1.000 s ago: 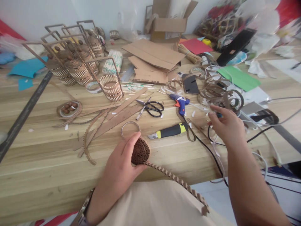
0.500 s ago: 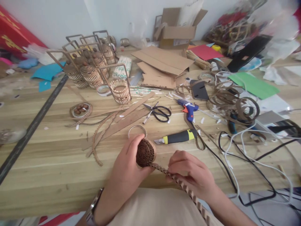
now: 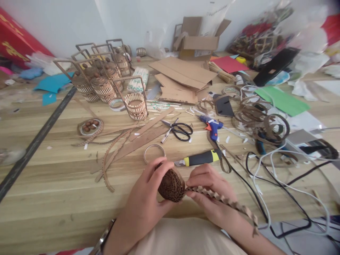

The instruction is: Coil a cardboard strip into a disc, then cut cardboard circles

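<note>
Pale wall [image 3: 148,16] behind a cluttered wood-grain desk [image 3: 47,212]. Along the back: an open carton [image 3: 200,43], flat cardboard sheets [image 3: 183,72] stacked in front of it, red paper [image 3: 228,64] to their right. Back left, a cluster of small slatted baskets [image 3: 103,89] with tall square handles; one more basket [image 3: 136,110], without a lid, stands just in front. Work in hand: a tightly wound coil of corrugated cardboard [image 3: 172,186], brown, held above the near edge of the desk, ridged face tilted toward the wearer. Left hand [image 3: 143,194] wraps its left side, fingers over the top, thumb beneath, grip about as wide as the coil; watch [image 3: 105,235] on that wrist. Right hand [image 3: 215,182] sits at the coil's right edge, fingers and thumb drawn narrow, pinching the loose corrugated strip [image 3: 225,200] near where it leaves the coil. Strip's tail runs back over the right wrist. Just beyond the hands, a thin ring [image 3: 145,155] and a utility knife [image 3: 203,158], blade showing, pointing left. Farther off, black-handled scissors [image 3: 172,126] and a blue glue gun [image 3: 214,125]. Looped brown strips [image 3: 251,115] lie right, amid cables.
</note>
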